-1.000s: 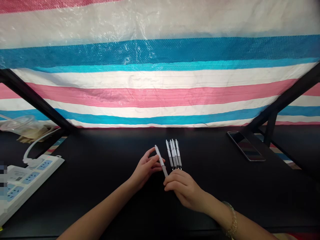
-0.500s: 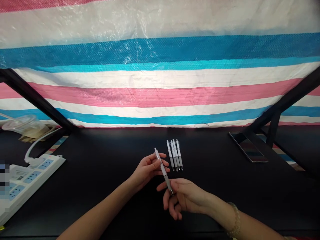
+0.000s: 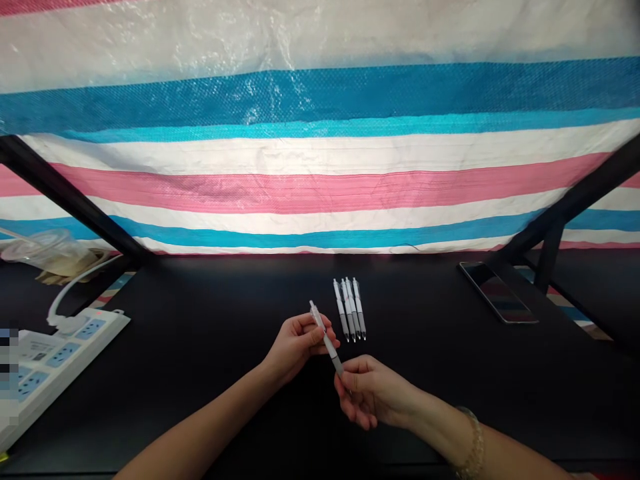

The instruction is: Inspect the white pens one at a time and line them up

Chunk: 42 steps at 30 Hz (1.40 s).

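A white pen (image 3: 327,341) with a grey grip slants between my two hands above the black table. My left hand (image 3: 299,343) pinches its upper white barrel between thumb and fingers. Lower down, my right hand (image 3: 373,390) has thumb and fingers closed on the grey grip, which hides most of the tip. Just beyond the hands, several matching pens (image 3: 350,310) lie side by side on the table, tips towards me.
A smartphone (image 3: 497,293) lies at the right of the black table (image 3: 225,300). On the left are a white power strip (image 3: 75,353) with a plugged-in cable and a clear plastic cup (image 3: 47,250). Dark metal bars (image 3: 75,200) and a striped sheet (image 3: 320,193) stand behind.
My right hand's loosely spread fingers have curled in and closed around the pen's grip. The left hand has dipped slightly with the pen. The row of pens stays put.
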Tool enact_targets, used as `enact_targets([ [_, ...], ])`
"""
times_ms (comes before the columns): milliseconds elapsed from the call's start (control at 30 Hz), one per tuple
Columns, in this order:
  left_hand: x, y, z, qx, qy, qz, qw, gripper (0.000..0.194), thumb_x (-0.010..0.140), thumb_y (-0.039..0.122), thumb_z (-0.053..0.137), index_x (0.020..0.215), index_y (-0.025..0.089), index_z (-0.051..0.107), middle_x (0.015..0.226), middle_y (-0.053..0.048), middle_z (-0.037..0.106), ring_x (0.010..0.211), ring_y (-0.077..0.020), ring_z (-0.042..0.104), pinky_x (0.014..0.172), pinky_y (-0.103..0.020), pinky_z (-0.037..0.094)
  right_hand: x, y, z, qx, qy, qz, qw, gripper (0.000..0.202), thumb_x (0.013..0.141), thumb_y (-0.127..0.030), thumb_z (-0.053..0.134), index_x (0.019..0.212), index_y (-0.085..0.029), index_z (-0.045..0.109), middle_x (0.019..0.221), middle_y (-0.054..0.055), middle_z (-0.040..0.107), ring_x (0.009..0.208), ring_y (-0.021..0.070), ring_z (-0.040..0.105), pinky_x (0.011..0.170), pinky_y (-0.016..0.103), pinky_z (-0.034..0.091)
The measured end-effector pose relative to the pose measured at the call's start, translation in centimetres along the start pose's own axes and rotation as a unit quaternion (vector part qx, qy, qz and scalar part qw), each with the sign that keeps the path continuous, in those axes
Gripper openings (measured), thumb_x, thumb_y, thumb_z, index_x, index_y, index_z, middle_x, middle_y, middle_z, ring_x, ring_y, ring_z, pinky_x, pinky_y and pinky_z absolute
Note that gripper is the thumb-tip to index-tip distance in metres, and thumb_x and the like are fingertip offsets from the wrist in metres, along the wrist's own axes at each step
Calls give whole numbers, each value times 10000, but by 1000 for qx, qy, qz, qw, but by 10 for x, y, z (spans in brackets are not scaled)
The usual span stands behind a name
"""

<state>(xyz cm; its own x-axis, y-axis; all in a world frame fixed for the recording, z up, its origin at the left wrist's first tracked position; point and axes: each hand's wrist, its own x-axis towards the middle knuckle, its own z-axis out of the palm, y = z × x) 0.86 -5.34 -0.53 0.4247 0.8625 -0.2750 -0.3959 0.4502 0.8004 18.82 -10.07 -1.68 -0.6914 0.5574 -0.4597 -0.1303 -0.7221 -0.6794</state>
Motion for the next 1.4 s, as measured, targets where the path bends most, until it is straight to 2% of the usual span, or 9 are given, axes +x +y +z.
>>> enact_targets([
  [233,0,2,2,-15,11,6,1000,267,661,257,828,819,115,666,708,-40,694,659,-171,695,674,-280,565,-2,0,0,16,9,-19,1000,374,749,-446,702,739,-95,574,542,21,610,383,78,542,342,139,341],
  [400,1,1,1,-33,-3,1,999,245,691,260,809,831,125,660,704,-29,686,665,-157,692,653,-246,555,-6,-7,2,77,-111,-18,991,475,852,-490,573,1139,-113,570,954,128,674,745,199,692,496,227,519],
  [500,0,0,1,-34,-22,-12,999,246,698,266,804,833,125,655,743,-55,707,679,-170,698,656,-260,560,-5,-5,1,74,-157,1,985,477,858,-499,561,1139,-114,563,808,89,670,591,160,655,411,199,468],
  [567,-1,-1,2,-27,-17,-11,999,255,690,263,811,835,122,656,751,-62,711,686,-177,699,671,-277,565,-3,-2,-1,62,-131,-4,989,398,851,-496,570,953,-113,592,555,1,578,370,83,495,316,147,337],
  [667,-1,0,4,-22,11,7,1000,273,656,256,832,816,121,656,714,-44,699,680,-179,696,681,-288,566,0,0,-3,33,-58,-4,998,390,821,-521,588,757,-139,549,442,-42,491,285,32,320,276,132,178],
  [867,-3,-1,9,5,51,18,999,292,633,279,839,793,119,655,688,-47,697,662,-187,691,656,-289,562,-1,-4,3,-52,73,-1,996,365,726,-474,684,691,-137,548,443,-41,511,302,35,377,280,126,184],
  [1067,-4,1,8,61,63,51,995,290,711,323,781,886,123,665,755,-64,706,721,-186,688,659,-271,554,-2,-5,2,7,16,-34,999,410,765,-443,676,986,-104,613,746,70,672,609,154,664,460,194,474],
  [1167,-2,4,6,77,77,59,992,305,724,336,770,920,125,667,774,-62,704,730,-181,687,668,-267,553,-2,-7,0,39,19,-20,999,441,817,-492,598,994,-88,613,862,130,682,731,205,690,501,225,504],
  [1400,-1,3,5,93,73,51,992,323,736,341,760,957,126,664,795,-65,703,732,-178,684,666,-265,551,-3,-8,-4,34,3,-23,999,332,804,-399,662,962,-121,571,896,106,668,777,212,688,496,213,508],
])
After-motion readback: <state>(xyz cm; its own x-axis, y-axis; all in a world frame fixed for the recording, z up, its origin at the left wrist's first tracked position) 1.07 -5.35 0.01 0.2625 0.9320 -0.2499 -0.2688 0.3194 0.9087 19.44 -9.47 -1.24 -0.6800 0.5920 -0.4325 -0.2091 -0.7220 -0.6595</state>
